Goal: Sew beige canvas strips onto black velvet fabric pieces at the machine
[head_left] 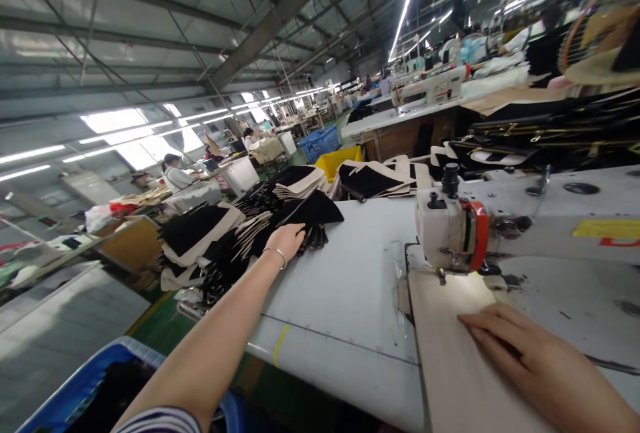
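Note:
My left hand (286, 243), with a bracelet at the wrist, reaches to the piles at the table's far left edge. Its fingers are closed on the edge of a black fabric piece (316, 209); the fingertips are partly hidden. Beside it lie stacks of black and beige cut pieces (203, 231). On the right, a beige fabric panel (450, 346) lies under the head of the sewing machine (450, 229). My right hand (525, 346) rests on this panel with fingers stretched out, just in front of the needle area.
A ruler strip (345, 339) runs along the front of the white table (370, 259). Below left stands a blue bin (135, 353) with dark material. Behind are a yellow bin (340, 161), a blue basket (320, 143) and black zippered pieces (550, 129). Other people sit farther off.

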`<state>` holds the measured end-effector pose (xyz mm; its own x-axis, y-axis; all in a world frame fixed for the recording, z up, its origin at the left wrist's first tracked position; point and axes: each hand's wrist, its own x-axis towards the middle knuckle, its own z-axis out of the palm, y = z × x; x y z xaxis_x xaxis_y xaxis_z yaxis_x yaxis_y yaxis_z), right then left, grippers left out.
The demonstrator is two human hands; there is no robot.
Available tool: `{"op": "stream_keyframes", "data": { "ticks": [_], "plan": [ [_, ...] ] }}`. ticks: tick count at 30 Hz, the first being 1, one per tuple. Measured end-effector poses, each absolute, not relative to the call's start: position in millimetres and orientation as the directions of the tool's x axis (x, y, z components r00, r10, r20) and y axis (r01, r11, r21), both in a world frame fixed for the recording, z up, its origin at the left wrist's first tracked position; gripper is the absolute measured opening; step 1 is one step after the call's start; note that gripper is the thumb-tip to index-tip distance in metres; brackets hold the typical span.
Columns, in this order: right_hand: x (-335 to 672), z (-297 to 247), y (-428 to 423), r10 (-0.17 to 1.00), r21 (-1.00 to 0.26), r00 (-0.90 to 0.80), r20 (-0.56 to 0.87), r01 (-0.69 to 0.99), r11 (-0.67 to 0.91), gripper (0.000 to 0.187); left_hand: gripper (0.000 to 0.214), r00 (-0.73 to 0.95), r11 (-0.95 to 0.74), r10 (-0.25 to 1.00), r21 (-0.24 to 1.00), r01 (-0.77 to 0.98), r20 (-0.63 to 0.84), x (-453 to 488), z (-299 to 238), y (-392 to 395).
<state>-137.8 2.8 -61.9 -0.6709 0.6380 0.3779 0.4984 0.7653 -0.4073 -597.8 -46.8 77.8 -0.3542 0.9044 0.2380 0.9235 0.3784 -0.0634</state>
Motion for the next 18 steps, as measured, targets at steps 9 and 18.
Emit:
{"op": "stream_keyframes", "data": {
  "ticks": [9,18],
  "plan": [
    [-150.2,-43.1,4.1,0.553,-0.113,-0.733,0.396,0.559,0.821,0.041,0.032,0.007,-0.007,1.0,0.016,1.0,0.007,-473.8,66.6,-72.9],
    [-155.6,-40.2,1.9,0.576,-0.125,-0.713,0.4,0.58,0.805,0.043,0.036,-0.089,0.056,0.987,0.229,0.972,0.135,-447.1,-7.2,-15.0]
  ]
}}
